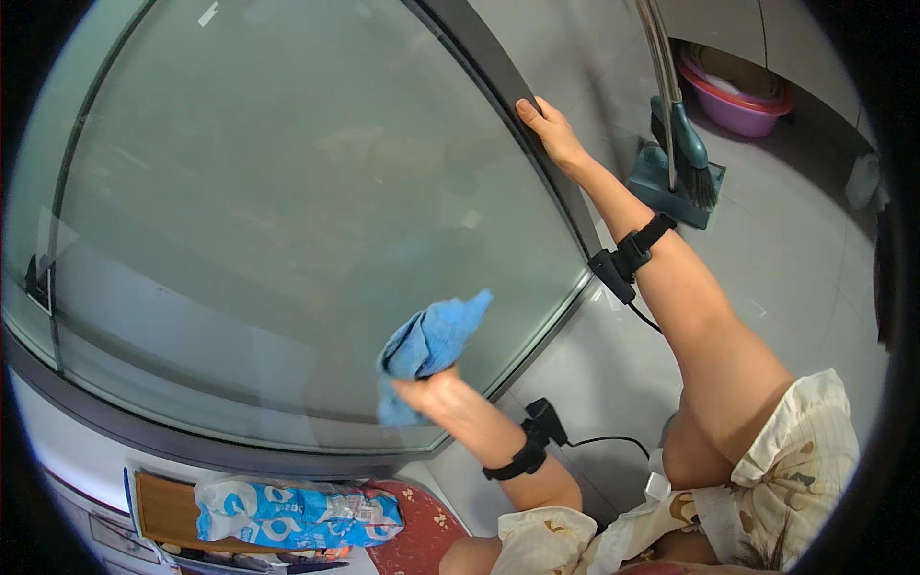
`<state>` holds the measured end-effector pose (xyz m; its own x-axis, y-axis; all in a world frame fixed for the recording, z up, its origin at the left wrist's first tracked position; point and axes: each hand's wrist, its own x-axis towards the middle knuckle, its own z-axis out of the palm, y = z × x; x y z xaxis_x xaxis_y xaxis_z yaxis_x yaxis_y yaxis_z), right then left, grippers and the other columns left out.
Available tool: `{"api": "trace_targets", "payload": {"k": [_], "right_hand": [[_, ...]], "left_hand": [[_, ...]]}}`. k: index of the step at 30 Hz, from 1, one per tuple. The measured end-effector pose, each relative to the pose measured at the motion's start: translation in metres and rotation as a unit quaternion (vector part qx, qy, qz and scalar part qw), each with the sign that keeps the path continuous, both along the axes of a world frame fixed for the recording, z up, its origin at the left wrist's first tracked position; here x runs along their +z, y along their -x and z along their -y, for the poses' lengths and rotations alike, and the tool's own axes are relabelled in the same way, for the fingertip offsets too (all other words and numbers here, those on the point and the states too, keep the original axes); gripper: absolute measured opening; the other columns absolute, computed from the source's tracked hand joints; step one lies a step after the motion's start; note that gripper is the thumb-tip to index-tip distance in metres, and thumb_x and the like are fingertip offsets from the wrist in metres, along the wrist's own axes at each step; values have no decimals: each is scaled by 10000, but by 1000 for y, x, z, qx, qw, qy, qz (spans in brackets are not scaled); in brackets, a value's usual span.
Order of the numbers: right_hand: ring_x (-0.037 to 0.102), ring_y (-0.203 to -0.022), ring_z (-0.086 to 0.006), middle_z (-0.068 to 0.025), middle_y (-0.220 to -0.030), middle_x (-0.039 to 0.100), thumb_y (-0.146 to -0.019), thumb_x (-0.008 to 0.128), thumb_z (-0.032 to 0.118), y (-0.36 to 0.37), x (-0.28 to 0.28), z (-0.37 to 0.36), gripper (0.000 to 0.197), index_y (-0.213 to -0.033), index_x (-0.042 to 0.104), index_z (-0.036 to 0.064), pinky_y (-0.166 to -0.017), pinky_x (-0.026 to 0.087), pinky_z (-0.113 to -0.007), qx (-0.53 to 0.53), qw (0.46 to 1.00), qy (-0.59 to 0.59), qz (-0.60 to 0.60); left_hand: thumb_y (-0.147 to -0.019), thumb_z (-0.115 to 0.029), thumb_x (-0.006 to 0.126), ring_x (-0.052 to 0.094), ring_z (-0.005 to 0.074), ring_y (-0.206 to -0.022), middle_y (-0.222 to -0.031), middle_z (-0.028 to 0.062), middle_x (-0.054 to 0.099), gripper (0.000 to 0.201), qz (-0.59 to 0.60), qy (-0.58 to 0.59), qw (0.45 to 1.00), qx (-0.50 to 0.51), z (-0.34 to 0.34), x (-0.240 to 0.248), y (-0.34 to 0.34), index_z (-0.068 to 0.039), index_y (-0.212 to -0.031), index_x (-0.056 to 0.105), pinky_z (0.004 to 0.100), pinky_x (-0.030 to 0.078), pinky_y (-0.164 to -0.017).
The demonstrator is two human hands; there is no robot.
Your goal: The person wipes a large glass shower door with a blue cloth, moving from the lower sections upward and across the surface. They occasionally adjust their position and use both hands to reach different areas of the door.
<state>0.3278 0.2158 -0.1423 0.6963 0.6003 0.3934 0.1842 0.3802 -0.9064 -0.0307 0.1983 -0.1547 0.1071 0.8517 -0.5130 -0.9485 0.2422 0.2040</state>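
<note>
The hands are well apart. The left hand is closed on a bunched blue cloth, which covers most of its fingers and lies in front of the frosted glass panel, near its lower right corner; whether cloth and glass touch, I cannot tell. The right hand grips the dark frame along the panel's right side, thumb on its face. The right arm reaches up and leftward, nearly straight; the left forearm slants up and left, a black strap around it
</note>
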Motion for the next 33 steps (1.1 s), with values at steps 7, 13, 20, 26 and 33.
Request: {"api": "trace_targets", "payload": {"k": [7,13,20,26,33], "right_hand": [[580,-840,-200,-90,-881,625,-840,483,727,-3,4,5,717,-1033,586,44,-751,448,-344,-21,1000,-5,12],[605,-959,-294,-153,-1001,650,-840,490,712,10,17,10,722,-1113,574,49,-849,446,-383,-63,998,15,-5],[501,-1103,-311,-135,-1148,562,-823,644,216,77,92,42,347,-1107,573,30,-962,376,-403,-328,893,-269,147],[401,-1299,-388,-219,-1370,474,-949,421,410,103,117,61,554,-1319,502,6,-1092,251,-459,-150,906,-264,294],[-117,-1432,-439,-189,-1584,-27,-614,730,643,92,102,49,1152,-1525,174,210,-1013,-23,-736,-239,921,10,307]], "left_hand": [[-756,-362,746,581,317,-1043,-1151,267,576,662,-513,-191,674,495,-23,107,44,174,-1074,520,433,492,-888],[-687,-356,793,534,343,-1120,-1164,211,588,672,-749,-86,393,527,-38,131,0,97,-1117,547,459,447,-927],[-748,-431,727,504,344,-989,-1146,149,505,595,-745,-462,175,449,-1,177,-113,-71,-1196,570,464,418,-842],[-741,-171,707,331,375,-1205,-1425,97,318,670,-805,-563,105,154,26,180,-172,-201,-1365,465,520,328,-951],[-784,-34,655,465,318,-1251,-1406,142,443,545,-656,-711,239,83,39,183,-104,-94,-1314,540,415,365,-1031]]}}
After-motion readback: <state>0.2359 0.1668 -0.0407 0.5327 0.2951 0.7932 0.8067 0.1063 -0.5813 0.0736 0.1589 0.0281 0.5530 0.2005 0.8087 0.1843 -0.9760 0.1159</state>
